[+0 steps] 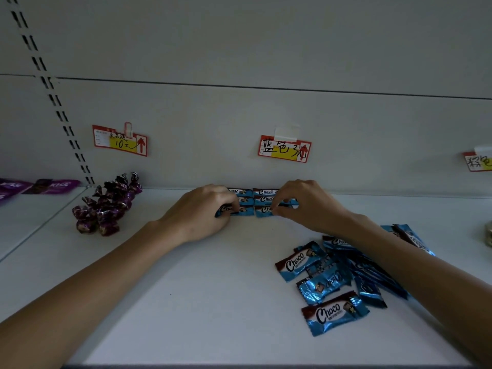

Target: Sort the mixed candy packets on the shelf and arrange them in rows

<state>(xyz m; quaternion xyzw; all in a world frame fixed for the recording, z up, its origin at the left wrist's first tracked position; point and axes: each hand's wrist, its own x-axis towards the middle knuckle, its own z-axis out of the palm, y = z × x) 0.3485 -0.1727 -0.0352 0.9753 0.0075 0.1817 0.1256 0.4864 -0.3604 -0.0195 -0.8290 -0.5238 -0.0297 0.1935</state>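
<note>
Blue Choco packets lie in two short columns (262,199) against the back wall of the white shelf (186,302). My left hand (205,211) pinches the front left packet (243,211) of the arrangement. My right hand (303,203) pinches the front right packet (263,210). Both hands' fingers hide parts of the rows. A loose pile of blue Choco packets (335,283) lies at the right front, partly under my right forearm.
A heap of purple twisted-wrap candies (106,206) sits at the left. Purple Kiss packets (53,186) lie on the neighbouring shelf far left. Price tags (284,149) hang on the back wall. A gold-wrapped item (488,233) shows at the right edge.
</note>
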